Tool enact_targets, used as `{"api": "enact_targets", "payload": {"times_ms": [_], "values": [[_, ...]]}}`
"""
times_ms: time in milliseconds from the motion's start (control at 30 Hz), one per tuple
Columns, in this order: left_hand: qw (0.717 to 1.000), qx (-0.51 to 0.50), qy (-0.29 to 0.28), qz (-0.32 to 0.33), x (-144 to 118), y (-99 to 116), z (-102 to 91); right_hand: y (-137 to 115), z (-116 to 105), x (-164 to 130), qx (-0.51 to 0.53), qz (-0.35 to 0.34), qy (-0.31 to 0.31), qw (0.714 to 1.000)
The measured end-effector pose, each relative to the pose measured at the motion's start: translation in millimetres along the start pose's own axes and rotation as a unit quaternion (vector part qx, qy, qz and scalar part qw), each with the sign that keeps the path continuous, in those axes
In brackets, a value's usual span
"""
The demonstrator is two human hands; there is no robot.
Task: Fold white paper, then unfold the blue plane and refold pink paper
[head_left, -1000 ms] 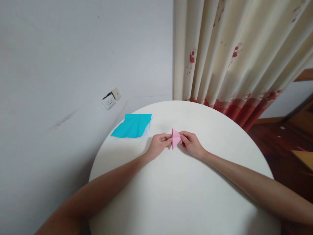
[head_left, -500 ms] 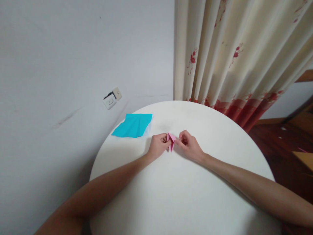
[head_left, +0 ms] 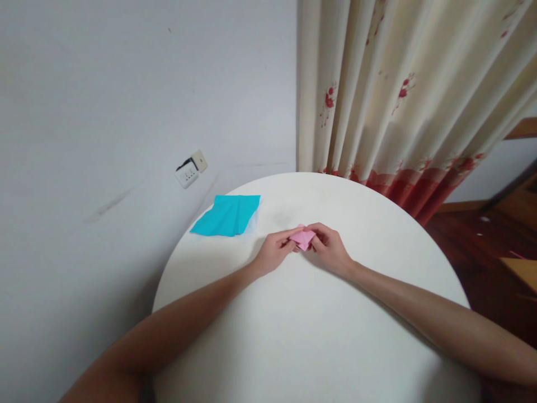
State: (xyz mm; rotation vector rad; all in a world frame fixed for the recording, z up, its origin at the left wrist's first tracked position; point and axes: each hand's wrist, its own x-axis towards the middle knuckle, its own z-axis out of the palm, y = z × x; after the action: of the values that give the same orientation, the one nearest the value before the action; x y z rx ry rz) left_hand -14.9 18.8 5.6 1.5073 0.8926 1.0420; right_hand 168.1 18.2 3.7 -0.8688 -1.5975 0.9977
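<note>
Both my left hand [head_left: 274, 250] and right hand [head_left: 329, 247] pinch the small pink folded paper [head_left: 302, 238] between fingertips. If I press unevenly, I think the crease could skew or the paper tear.

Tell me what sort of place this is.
Probably a room at home: a round white table against a grey wall with a white socket, and a cream floral curtain over dark wooden flooring.
</note>
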Motion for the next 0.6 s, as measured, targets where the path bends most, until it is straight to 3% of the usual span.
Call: {"api": "enact_targets", "payload": {"times_ms": [133, 267, 467, 600], "values": [[0.999, -0.027, -0.017, 0.007, -0.8, 5.1, -5.0, -3.6, -5.4, 0.0, -0.026, -0.039, -0.008, 0.999], [1.0, -0.021, 0.022, -0.004, 0.4, 3.5, -6.3, -4.5, -6.3, -1.3, -0.065, -0.061, -0.035, 0.995], [0.998, -0.045, 0.036, -0.029, 5.4, -6.2, -4.7, 8.8, -1.3, 1.1, -0.024, 0.001, -0.012, 1.0], [0.998, -0.008, 0.035, -0.045, 7.7, -7.3, -6.1, 14.4, -2.5, 1.3, -0.06, 0.044, -0.045, 0.996]]}}
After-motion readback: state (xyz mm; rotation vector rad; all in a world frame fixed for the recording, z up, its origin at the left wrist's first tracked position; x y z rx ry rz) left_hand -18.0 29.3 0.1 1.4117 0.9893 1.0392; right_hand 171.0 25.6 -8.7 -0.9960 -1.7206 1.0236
